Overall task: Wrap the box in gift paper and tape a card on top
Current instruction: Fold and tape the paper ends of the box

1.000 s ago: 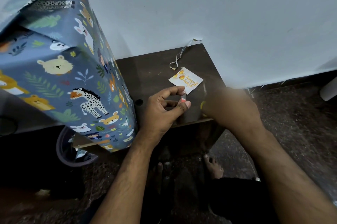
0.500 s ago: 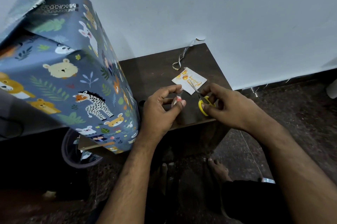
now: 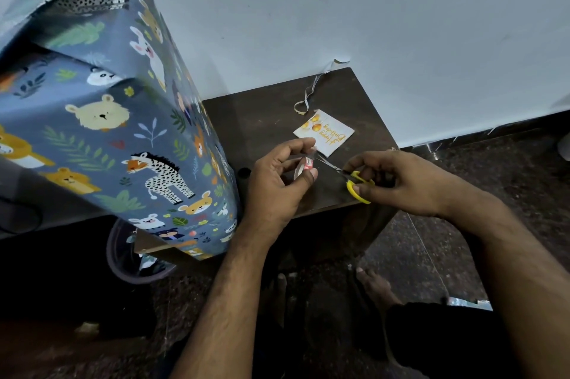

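Box (image 3: 117, 119): tall, wrapped in blue animal-print gift paper; I see it standing at the left end of the dark table (image 3: 265, 113), its top flaps folded over.
Card (image 3: 324, 132): small white "Happy Birthday" card with orange print, lying flat on the table, just beyond both hands and well apart from the box.
Left hand (image 3: 277, 181): fingers curled round a small tape roll (image 3: 303, 166); thumb and forefinger pinch it above the table's front edge.
Right hand (image 3: 398, 181): I read it as gripping the yellow-handled scissors (image 3: 351, 178), fingers through the loops, blades pointed left toward the tape roll.
Blade tips: close to the roll; I cannot tell whether they touch the tape.
Ribbon (image 3: 311, 91): thin strip, looped near the card, running back to the wall.
Bin (image 3: 135, 258): dark round rim, on the floor below the box.
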Tool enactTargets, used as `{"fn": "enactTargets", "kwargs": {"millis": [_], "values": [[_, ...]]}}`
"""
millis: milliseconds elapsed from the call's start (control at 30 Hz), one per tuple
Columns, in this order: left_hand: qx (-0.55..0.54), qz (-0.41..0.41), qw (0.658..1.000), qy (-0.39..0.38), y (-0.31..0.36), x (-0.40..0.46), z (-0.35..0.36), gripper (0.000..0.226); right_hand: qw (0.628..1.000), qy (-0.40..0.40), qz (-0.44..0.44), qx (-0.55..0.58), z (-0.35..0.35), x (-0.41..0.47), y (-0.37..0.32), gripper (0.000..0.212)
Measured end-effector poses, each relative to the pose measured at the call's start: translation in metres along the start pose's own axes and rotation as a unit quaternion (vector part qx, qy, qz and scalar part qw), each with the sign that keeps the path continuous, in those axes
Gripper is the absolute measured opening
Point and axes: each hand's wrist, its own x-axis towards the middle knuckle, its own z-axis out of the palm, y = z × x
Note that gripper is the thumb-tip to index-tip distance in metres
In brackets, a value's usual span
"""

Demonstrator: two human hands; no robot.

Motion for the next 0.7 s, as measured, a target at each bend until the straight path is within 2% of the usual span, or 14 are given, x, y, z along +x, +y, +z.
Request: {"fn": "enactTargets", "kwargs": {"millis": [433,700], "values": [[0.007,-0.016,1.0,-0.018,0.0019,-0.0008,0.0008,0.044,0.996,-0.029,-0.006,0.088,-0.0078,-0.0052,0.0041,0.022],[0.02,-0.014,0.999,-0.04,0.0015,-0.0027,0.0018,0.044,0.996,-0.039,-0.016,0.081,-0.0059,-0.0049,0.005,0.026]]}}
